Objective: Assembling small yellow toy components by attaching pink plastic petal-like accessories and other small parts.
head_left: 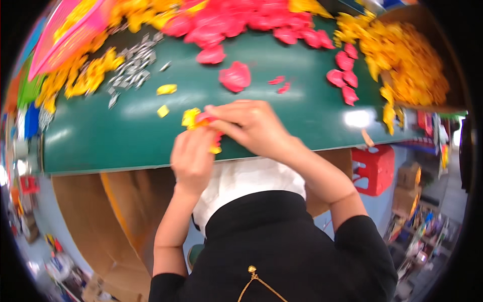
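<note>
Just above the table's near edge, my left hand (193, 158) and my right hand (256, 126) meet on a small yellow and red piece (190, 119). Both sets of fingers are closed on it and cover much of it, so its kind cannot be made out. My right thumb and forefinger pinch its red part; yellow shows above and below my left fingers. Beyond my hands, two small yellow pieces (167, 89) lie on the green table (151, 126). Farther off rests a glossy red, rounded, petal-like piece (235, 76), with small red bits (284, 88) to its right.
Small silver-grey pieces (133, 65) lie at the far left, near a pink basket (73, 30) of yellow pieces. A red pile (236, 20) covers the far middle. At the right, an open carton (420, 32) holds yellow-orange pieces. A red stool (380, 171) stands below the table's right side.
</note>
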Tool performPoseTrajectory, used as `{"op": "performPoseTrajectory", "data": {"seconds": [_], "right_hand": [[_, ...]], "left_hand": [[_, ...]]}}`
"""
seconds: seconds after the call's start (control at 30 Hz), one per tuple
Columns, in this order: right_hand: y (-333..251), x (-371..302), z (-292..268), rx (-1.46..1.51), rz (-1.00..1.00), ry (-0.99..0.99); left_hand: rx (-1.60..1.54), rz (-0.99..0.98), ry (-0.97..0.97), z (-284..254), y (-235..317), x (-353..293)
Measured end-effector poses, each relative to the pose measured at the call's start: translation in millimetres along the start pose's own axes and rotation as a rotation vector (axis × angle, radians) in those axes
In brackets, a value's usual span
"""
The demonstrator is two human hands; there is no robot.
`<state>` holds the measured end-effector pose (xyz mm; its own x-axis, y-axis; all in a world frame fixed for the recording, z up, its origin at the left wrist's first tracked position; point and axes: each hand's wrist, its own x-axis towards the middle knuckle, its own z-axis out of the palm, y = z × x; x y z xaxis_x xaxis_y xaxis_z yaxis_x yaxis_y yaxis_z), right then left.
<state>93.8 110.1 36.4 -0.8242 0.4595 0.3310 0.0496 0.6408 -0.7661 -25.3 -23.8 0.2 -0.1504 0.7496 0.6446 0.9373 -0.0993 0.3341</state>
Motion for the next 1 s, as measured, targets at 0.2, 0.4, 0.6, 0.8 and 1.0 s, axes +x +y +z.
{"op": "performPoseTrajectory", "data": {"seconds": [0.2,0.4,0.6,0.8,1.0], "right_hand": [[-8,-29,-45,0.020,-0.104,0.063],[1,-55,-102,-0.141,-0.008,0.085],[91,-85,-234,-0.786,0.571,0.641],[152,-91,-269,-1.127,0.826,0.686],[181,-106,-284,-1.033,0.756,0.784]], "left_hand": [[-1.309,-0.805,-0.129,-26,40,22],[-2.139,-1.153,-0.719,5,34,24],[-2.155,-1.018,-0.554,9,43,39],[-2.285,-1.085,-0.462,22,48,33],[-2.275,-1.041,-0.470,26,54,37]]}}
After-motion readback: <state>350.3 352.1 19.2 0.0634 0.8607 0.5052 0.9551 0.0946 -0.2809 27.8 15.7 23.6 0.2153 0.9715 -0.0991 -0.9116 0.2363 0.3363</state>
